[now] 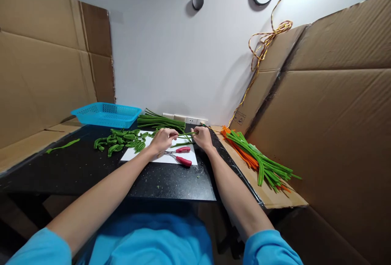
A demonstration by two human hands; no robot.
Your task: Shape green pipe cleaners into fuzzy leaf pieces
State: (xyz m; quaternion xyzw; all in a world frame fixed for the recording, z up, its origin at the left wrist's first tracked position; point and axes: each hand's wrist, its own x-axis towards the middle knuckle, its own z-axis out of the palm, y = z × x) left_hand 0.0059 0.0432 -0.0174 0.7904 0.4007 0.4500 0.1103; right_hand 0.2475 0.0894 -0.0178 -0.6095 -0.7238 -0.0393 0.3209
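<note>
My left hand [163, 139] and my right hand [203, 137] are both closed on a thin dark green pipe cleaner [185, 134], which stretches between them above a white sheet [130, 156]. Pliers with red handles [183, 161] lie spread apart on the sheet, just below my hands. Another green stem [182, 144] rests on the sheet beneath the held one. Left of my left hand is a pile of looped, leaf-shaped green pieces [125, 138], some overlapping the sheet. A bundle of straight dark green pipe cleaners [161, 122] lies behind my hands.
A blue plastic basket [106, 112] stands at the back left of the black table [171, 183]. Bright green [269, 163] and orange pipe cleaners [244, 155] lie on cardboard at right. Tall cardboard panels [336, 114] flank both sides; a power strip [192, 121] sits by the wall.
</note>
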